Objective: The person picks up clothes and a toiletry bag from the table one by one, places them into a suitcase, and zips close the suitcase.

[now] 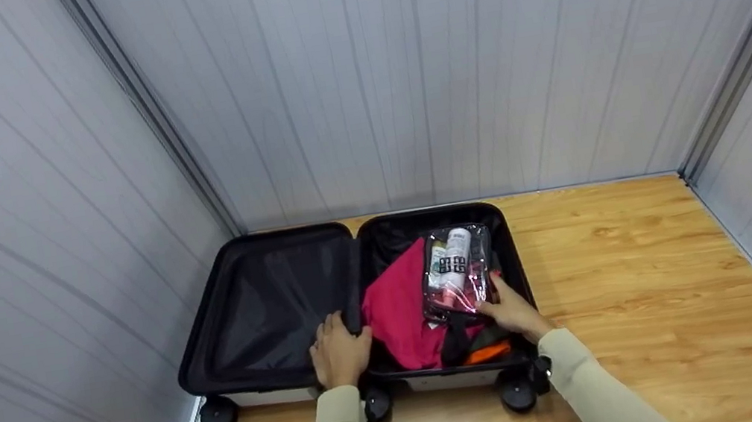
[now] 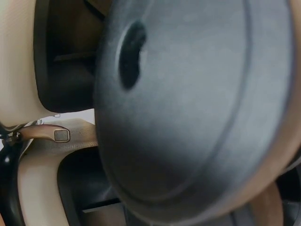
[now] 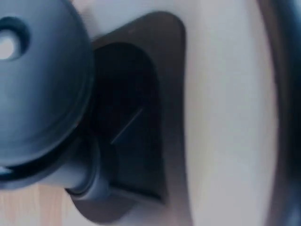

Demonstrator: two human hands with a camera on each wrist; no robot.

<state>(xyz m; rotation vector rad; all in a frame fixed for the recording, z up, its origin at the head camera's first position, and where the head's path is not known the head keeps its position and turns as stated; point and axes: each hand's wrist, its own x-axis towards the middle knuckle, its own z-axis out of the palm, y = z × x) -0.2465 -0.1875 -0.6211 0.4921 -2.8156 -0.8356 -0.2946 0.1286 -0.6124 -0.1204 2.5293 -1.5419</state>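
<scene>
An open suitcase lies flat on the floor, its two black-lined halves side by side. In its right half a clear toiletry pouch with bottles inside lies on pink cloth. My right hand grips the pouch's lower right corner, thumb on top; its fingers are partly hidden. My left hand rests on the inner edge of the left half, near the hinge, holding nothing. Neither hand shows in the wrist views: a black wheel fills the left one, and another wheel stands in the right one.
An orange item lies at the front of the right half, beside a dark strap. Wood flooring extends to the right. Pale panel walls stand behind and on both sides, the left one close to the suitcase.
</scene>
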